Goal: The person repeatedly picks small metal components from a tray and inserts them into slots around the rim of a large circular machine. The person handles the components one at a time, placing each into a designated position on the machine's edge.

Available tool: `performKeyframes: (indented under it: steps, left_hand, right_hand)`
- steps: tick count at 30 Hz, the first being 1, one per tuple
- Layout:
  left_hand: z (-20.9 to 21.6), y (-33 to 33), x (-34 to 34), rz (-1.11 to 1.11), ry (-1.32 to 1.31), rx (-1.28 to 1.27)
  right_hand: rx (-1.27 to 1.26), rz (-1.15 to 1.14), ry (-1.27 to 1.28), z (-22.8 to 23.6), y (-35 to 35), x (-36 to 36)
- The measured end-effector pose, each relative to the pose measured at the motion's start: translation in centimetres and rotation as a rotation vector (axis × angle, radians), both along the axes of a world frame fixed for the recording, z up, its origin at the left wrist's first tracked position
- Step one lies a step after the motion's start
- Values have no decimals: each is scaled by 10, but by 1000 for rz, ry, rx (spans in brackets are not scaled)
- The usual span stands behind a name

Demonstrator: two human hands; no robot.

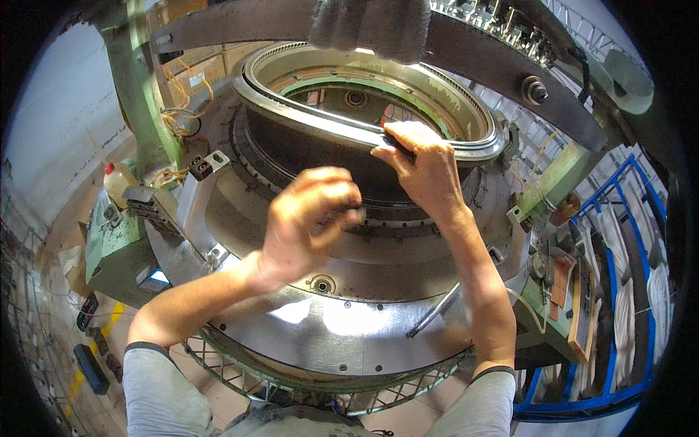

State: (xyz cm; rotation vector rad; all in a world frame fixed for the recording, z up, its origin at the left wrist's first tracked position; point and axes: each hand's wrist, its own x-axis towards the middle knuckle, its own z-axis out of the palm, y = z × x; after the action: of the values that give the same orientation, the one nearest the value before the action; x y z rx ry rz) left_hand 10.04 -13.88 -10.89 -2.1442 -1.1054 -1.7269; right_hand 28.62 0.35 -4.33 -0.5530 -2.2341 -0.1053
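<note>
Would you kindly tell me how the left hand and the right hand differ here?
The right hand touches the rim of the ring; the left hand sits lower in the picture, with no clear contact with it. The left hand looks blurred, while the right hand looks sharper. Both are bare.

So the ring sits mid-table, right hand on its front rim, left hand further left, in front of the ring and apart from it. A rod lies up front on the table, just left of the right forearm. Boxes are behind the ring to the left, bottle's left of the post, rack's far right.
</note>
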Motion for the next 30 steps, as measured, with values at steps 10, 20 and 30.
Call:
performKeyframes:
  steps: [10, 20, 30]
  left_hand:
    - [-56, -6, 13, -270, 250, -332]
    - [-60, -3, 7, -220, 145, -446]
    - [-59, -3, 7, -223, 121, -478]
  right_hand:
    - [-48, -17, 6, 1, 5, 20]
    - [-79, 27, 0, 1, 14, 31]
    - [-146, 116, 30, 16, 20, 32]
